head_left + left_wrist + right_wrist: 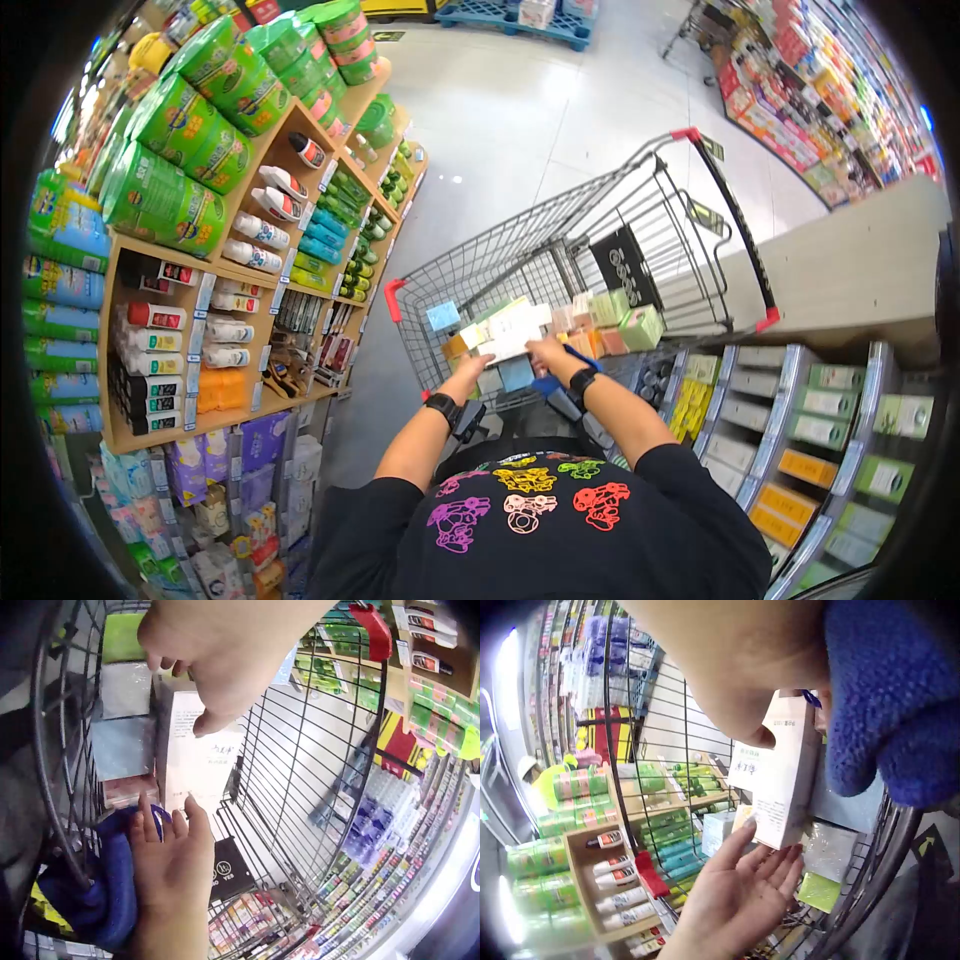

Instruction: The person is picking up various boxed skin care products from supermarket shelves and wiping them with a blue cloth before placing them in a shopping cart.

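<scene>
Pale floor (490, 120) spreads wide past the far rim of the shopping cart (625, 262). Boxes (603, 325) crowd along its near edge. Over that side, the left hand (470, 371) and right hand (552, 357) grip a white box (515, 330), one at each end.

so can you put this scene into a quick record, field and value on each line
setting: shop aisle
container: wire shopping cart
left hand: holds one end of the white box
right hand: holds the box's other end
held item: white box, printed text on its face
also in cart: other boxes
on cart rim: blue cloth, near the right hand
left shelving: green tubs stacked on top
</scene>
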